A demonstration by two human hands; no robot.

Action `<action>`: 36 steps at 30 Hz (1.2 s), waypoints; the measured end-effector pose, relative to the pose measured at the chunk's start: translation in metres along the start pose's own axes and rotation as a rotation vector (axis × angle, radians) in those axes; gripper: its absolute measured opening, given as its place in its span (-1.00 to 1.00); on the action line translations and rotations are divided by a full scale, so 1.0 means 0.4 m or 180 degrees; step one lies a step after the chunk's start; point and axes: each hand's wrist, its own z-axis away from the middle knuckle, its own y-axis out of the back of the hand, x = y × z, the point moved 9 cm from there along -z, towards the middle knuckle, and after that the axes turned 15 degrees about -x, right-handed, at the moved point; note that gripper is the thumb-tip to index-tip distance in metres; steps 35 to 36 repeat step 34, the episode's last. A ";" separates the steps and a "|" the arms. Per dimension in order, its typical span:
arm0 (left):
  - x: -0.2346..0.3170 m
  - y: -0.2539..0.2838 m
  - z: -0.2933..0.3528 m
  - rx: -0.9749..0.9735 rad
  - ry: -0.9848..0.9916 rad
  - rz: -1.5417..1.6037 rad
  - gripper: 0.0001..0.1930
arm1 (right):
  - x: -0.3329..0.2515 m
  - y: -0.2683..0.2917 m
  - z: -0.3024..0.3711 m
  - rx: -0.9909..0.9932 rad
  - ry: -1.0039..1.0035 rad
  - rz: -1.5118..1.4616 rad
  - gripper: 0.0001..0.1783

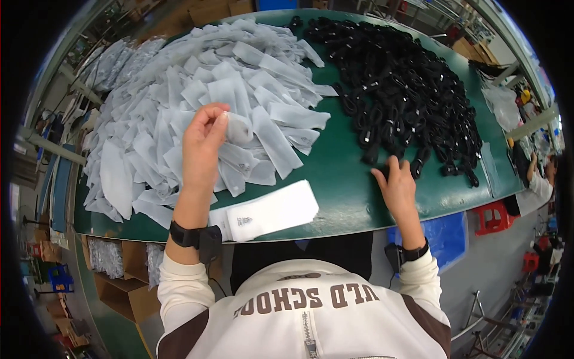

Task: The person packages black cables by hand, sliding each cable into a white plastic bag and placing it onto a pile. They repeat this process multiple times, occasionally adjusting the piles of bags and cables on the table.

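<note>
My left hand (206,134) is raised over the pile of frosted plastic bags (143,107), thumb and fingers pinching a small frosted bag (240,128) by its edge. The bag curls outward to the right of the fingertips. My right hand (397,188) lies low over the green table at the near edge of a heap of black coiled cables (418,107). Its thumb and fingers are apart, with nothing seen between them. Just beyond its thumb is one bundled black cable (371,154); whether they touch I cannot tell.
A neat stack of white bags (275,212) lies at the near edge of the green table (341,203). Below are cardboard boxes (122,296) at left and a blue plastic-lined bin (445,239) at right. A red stool (494,218) and another person (538,185) are farther right.
</note>
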 end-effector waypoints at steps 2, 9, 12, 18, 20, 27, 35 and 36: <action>-0.020 0.011 -0.006 -0.0101 0.0215 0.0426 -0.82 | 0.022 0.000 0.014 0.0060 0.0046 -0.0130 -0.56; -0.023 0.241 -0.054 0.1003 -0.0158 -0.0133 -0.79 | 0.070 0.012 0.044 0.0316 -0.0194 -0.0598 -0.61; -0.002 0.137 0.003 0.0701 -0.0233 -0.1187 -0.80 | 0.092 -0.044 0.053 -0.0199 -0.0333 -0.2160 -0.62; -0.087 -0.304 0.234 -0.1630 0.0036 -0.1933 -0.84 | -0.088 -0.037 0.098 -0.0441 0.0077 -0.2826 -0.62; -0.096 -0.346 0.262 -0.1586 -0.0076 -0.2112 -0.85 | -0.153 -0.011 0.113 -0.0345 0.0631 -0.2569 -0.60; -0.141 -0.349 0.284 -0.1495 0.0072 -0.2076 -0.89 | -0.280 0.037 0.166 -0.0065 0.1769 -0.1622 -0.55; -0.153 -0.321 0.281 -0.1355 0.0559 -0.1129 -0.92 | -0.319 0.029 0.188 -0.0327 0.2344 -0.1005 -0.50; -0.153 -0.321 0.281 -0.1355 0.0559 -0.1129 -0.92 | -0.319 0.029 0.188 -0.0327 0.2344 -0.1005 -0.50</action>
